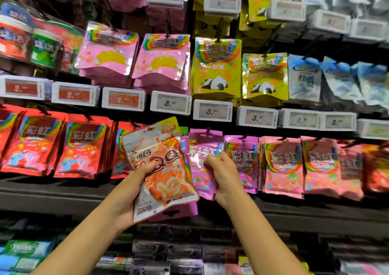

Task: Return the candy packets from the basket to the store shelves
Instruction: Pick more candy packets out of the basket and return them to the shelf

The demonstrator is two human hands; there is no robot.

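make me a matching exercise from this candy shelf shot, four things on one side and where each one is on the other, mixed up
Things:
1. orange packet
2. purple packet
3. yellow panda packets
4. red packets

Places:
A. hanging on the lower row, far left of both hands
B. gripped by the left hand
C. hanging on the upper row, above the price tags
D. gripped by the right hand at the lower row

Pairs: 1-B, 2-D, 3-C, 4-A

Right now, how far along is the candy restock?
Done: cannot tell; the basket is out of view. In hand: the left hand grips an orange QQ packet, with more packets behind it; the right hand holds a purple Skittles packet at the purple row. Left: hang it, then shelve the rest.
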